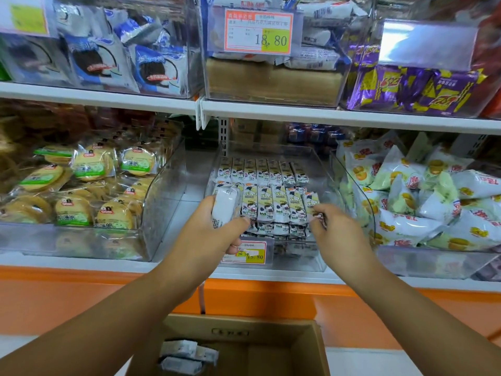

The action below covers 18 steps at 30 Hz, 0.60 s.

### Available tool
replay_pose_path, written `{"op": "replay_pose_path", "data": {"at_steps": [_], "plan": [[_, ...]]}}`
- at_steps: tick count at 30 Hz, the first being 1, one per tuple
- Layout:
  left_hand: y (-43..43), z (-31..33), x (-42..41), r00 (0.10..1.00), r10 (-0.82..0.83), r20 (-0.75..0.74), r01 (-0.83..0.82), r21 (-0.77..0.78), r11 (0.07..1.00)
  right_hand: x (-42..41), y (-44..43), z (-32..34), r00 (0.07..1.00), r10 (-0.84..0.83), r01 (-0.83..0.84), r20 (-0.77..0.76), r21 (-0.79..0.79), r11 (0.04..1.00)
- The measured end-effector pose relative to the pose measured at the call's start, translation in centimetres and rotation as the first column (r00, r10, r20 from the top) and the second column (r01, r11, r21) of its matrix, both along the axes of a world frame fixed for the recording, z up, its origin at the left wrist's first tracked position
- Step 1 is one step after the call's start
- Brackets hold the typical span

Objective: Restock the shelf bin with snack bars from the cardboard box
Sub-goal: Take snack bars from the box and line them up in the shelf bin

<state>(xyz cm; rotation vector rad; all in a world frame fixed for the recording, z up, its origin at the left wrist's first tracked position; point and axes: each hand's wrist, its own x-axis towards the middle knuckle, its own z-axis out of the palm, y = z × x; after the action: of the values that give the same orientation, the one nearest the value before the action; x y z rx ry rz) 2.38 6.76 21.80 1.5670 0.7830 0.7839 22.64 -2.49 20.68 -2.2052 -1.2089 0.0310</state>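
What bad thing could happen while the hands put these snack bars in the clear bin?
The front row of bars looks tightly packed, so squeezing in the bar that the left hand grips might squash wrappers or tip neighbours. The right hand pinches only the edge of the end bar, near the front wall of the clear bin; it could slip and drop toward the cardboard box.
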Motion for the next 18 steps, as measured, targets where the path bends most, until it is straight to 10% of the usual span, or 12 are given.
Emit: {"op": "replay_pose_path", "data": {"at_steps": [14, 18], "plan": [[-0.9, 0.2, -0.5, 0.978, -0.178, 0.111, 0.184, -0.046, 0.982, -2.7, -2.0, 1.3, 0.982, 0.16, -0.165, 0.102, 0.041, 0.985], [-1.5, 0.4, -0.2, 0.987, -0.138, 0.082, 0.141, -0.033, 0.99, -6.5, -3.3, 1.7, 0.877, 0.429, -0.404, -0.217, 0.153, 0.902]]}}
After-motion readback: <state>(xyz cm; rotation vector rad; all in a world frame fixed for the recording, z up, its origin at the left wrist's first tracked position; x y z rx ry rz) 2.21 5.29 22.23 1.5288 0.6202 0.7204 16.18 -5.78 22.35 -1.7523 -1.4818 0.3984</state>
